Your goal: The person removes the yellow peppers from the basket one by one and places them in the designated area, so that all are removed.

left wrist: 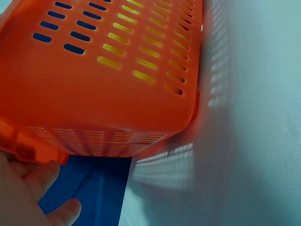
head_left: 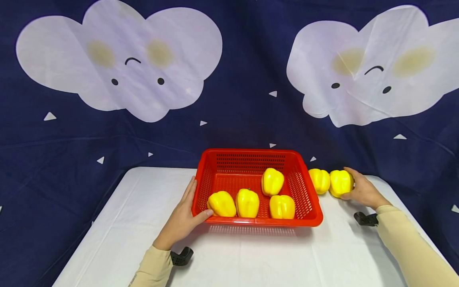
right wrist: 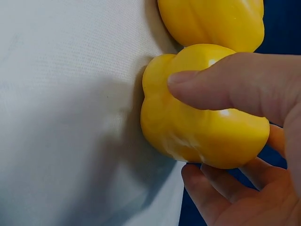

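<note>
A red plastic basket [head_left: 257, 221] stands on the white table. Inside it are several yellow bell peppers, among them one bell pepper [head_left: 272, 181] toward the back right. My left hand [head_left: 181, 218] grips the basket's left rim, the thumb over the front corner and the fingers along the outer side. Right of the basket, two more yellow bell peppers sit side by side. My right hand [head_left: 365, 192] holds the outer bell pepper [head_left: 340, 183], thumb across it and fingers at its far side. The inner bell pepper [head_left: 319, 180] is next to the basket wall.
A white cloth covers the table [head_left: 265, 255]. Behind it hangs a dark blue curtain [head_left: 251, 99] with cloud prints. Black wrist mounts [head_left: 182, 256] show below both hands.
</note>
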{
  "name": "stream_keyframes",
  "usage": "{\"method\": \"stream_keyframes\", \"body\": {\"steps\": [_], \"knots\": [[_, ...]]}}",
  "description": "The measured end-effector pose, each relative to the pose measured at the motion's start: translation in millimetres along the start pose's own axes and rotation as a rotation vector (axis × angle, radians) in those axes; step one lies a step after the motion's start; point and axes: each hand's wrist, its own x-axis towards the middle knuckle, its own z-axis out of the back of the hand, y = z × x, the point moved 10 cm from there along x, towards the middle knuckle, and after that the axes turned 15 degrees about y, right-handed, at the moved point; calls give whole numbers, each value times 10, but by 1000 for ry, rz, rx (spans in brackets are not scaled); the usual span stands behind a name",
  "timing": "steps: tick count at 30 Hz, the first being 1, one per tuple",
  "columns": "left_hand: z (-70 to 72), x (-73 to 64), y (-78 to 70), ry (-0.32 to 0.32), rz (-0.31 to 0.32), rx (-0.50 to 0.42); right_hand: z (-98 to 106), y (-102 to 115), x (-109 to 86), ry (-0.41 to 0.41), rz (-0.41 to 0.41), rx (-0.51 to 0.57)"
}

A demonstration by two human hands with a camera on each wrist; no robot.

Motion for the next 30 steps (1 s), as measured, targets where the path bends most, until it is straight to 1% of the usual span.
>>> {"method": "stream_keyframes", "body": {"steps": [8, 12, 16, 18, 22, 25, 30], "knots": [[4, -5, 0, 1, 2, -1, 12, 52, -22, -5, 8, -28], [2, -4, 5, 0, 2, 0, 70, 69, -74, -20, 6, -31], [0, 1, 4, -1, -4, 4, 157, 95, -152, -39, 17, 32], [-1, 2, 5, -4, -7, 5, 197, 120, -192, -52, 34, 62], [-2, 0, 3, -4, -4, 5, 239, 170, -261, -66, 51, 104], [0, -3, -4, -2, -4, 3, 263, 253, -315, -85, 72, 125], [7, -4, -12, -2, -6, -6, 294, 464, -397, -119, 115, 156]]}}
